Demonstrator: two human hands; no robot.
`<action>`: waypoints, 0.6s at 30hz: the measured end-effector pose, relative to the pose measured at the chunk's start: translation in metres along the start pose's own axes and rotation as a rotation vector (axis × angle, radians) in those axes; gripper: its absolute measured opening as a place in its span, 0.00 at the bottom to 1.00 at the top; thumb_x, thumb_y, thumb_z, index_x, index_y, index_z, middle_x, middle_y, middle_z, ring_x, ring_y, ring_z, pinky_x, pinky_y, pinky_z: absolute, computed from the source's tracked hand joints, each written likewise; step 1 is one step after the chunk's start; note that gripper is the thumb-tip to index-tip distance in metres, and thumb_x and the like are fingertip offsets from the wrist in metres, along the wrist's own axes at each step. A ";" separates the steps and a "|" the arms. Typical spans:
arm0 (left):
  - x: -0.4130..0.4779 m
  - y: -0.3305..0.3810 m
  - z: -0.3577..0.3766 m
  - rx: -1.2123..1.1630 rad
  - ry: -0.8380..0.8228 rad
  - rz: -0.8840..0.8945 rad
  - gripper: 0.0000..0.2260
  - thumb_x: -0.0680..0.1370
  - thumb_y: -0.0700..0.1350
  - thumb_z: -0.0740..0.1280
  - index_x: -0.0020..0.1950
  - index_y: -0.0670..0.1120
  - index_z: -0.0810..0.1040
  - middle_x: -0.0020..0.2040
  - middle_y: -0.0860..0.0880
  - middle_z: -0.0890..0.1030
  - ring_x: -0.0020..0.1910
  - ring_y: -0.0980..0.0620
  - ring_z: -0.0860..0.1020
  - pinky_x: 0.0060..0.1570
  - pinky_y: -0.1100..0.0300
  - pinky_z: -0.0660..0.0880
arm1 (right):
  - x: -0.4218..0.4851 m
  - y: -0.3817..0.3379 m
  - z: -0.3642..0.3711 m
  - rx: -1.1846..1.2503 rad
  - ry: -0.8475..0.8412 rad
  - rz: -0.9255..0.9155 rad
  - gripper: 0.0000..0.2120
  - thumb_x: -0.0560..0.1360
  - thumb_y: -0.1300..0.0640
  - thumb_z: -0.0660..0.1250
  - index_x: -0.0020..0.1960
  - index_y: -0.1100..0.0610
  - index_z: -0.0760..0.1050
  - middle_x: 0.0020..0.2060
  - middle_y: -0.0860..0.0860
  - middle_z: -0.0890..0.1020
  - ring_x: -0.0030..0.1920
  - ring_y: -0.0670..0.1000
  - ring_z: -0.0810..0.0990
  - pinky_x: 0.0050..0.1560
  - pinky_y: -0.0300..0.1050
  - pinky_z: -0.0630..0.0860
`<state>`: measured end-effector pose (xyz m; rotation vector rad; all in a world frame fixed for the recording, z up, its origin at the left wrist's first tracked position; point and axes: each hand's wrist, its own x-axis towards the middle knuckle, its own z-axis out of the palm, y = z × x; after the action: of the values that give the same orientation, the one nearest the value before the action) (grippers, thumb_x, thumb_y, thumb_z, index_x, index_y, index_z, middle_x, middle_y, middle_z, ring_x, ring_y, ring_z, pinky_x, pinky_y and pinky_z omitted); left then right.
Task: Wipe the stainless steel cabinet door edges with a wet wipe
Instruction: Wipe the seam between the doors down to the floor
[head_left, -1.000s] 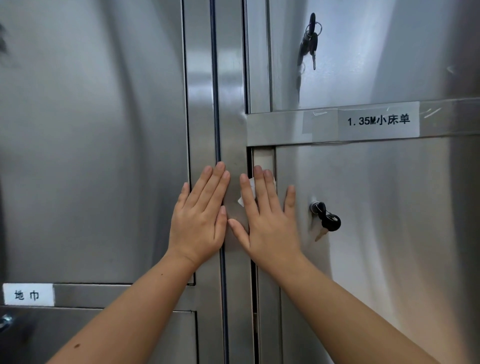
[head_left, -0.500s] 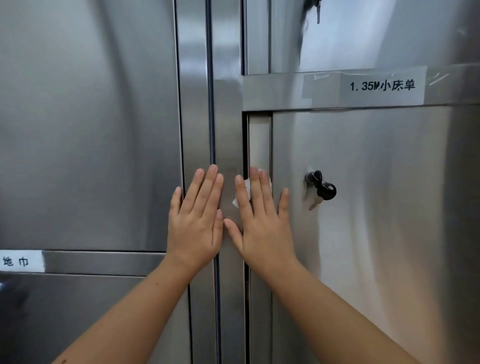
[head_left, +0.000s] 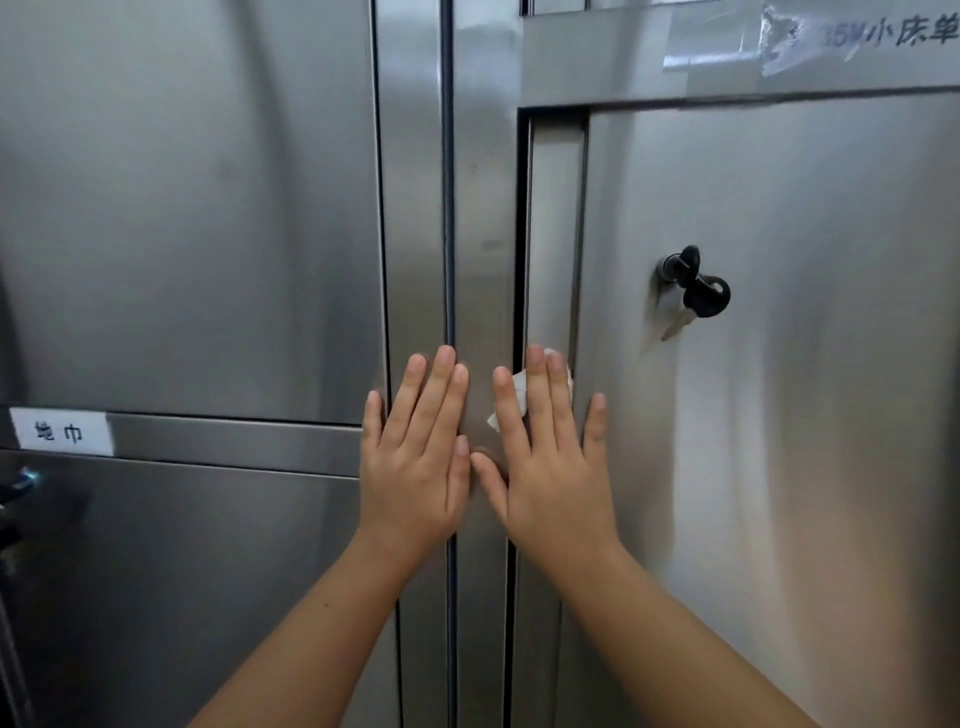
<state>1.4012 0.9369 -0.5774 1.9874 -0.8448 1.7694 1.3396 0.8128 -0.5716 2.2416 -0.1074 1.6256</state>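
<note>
Two hands lie flat at lower centre of frame. Left hand (head_left: 415, 457), fingers straight and holding nothing, rests on the vertical post (head_left: 485, 234) between cabinets. Right hand (head_left: 556, 467), fingers likewise straight, presses one white wet wipe (head_left: 514, 395) against the left edge (head_left: 553, 234) of the right-hand door (head_left: 805, 467). Doors are closed, contents hidden. Two black-headed keys (head_left: 698, 291) hang at that door's lock. Two paper labels: one (head_left: 62, 431) at left, one (head_left: 883, 36) at upper right.

Wet wipe (head_left: 519, 382) on cabinet door edge (head_left: 553, 234)
</note>
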 end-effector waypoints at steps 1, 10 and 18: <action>-0.005 0.002 0.001 -0.004 0.004 -0.010 0.23 0.79 0.46 0.49 0.74 0.43 0.57 0.73 0.45 0.61 0.75 0.50 0.55 0.71 0.46 0.51 | -0.005 -0.001 0.002 -0.005 0.007 -0.006 0.31 0.78 0.42 0.50 0.75 0.58 0.48 0.72 0.62 0.57 0.73 0.60 0.57 0.71 0.60 0.46; -0.052 0.015 0.015 -0.019 0.081 -0.084 0.21 0.81 0.47 0.47 0.74 0.44 0.57 0.76 0.53 0.53 0.75 0.53 0.53 0.70 0.44 0.49 | -0.038 -0.013 0.017 0.004 0.060 0.005 0.31 0.79 0.43 0.49 0.75 0.58 0.47 0.72 0.62 0.56 0.73 0.60 0.56 0.71 0.59 0.44; -0.104 0.036 0.017 -0.170 0.063 -0.232 0.20 0.78 0.42 0.53 0.71 0.43 0.61 0.71 0.45 0.60 0.74 0.57 0.50 0.68 0.38 0.49 | -0.067 -0.024 0.029 0.037 0.078 0.031 0.30 0.80 0.43 0.48 0.75 0.57 0.44 0.73 0.60 0.55 0.74 0.58 0.53 0.71 0.58 0.43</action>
<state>1.3868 0.9195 -0.6867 1.8295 -0.6887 1.5667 1.3504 0.8147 -0.6473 2.2106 -0.0924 1.7431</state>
